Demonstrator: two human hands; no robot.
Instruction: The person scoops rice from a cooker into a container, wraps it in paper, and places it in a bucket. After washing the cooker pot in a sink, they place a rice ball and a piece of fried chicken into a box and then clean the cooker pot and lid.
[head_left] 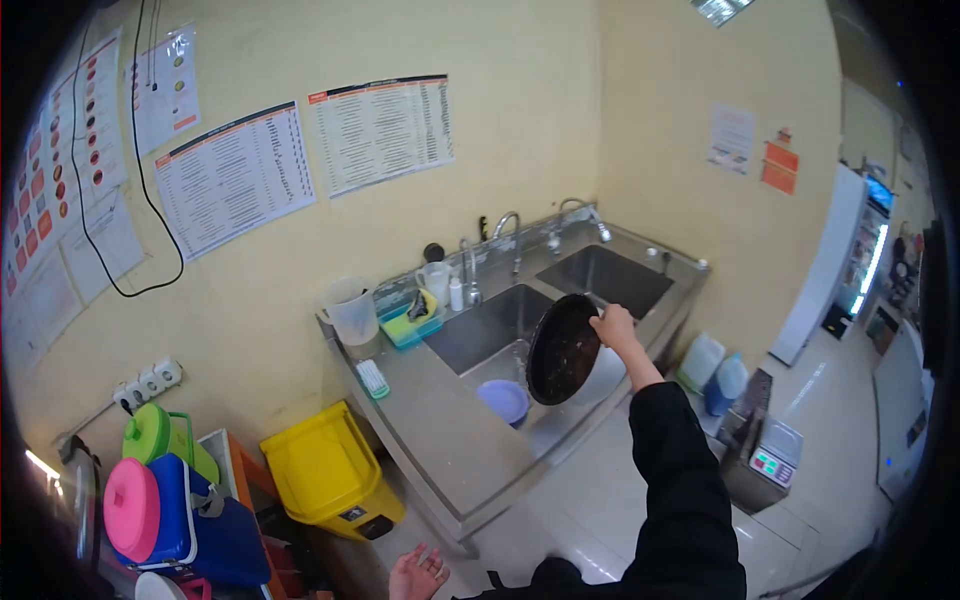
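My right hand [615, 326] grips the rim of a black round pan [562, 350], tilted nearly on edge above the near sink basin [480, 335]. Brownish marks or residue show on its dark inside. Below and left of the pan, a purple bowl [503, 400] lies in the basin. A white rounded thing [603, 375], partly hidden by the pan, shows behind it. My left hand [418, 575] is low in the view, away from the sink, fingers spread and holding nothing.
On the steel counter stand a clear pitcher [351, 312], a teal tray with sponge [410, 320] and a green-white brush [373, 379]. Taps [508, 230] rise behind the basins. A yellow bin [330, 470], coolers [200, 530], jugs [726, 385] and a scale [765, 460] stand around.
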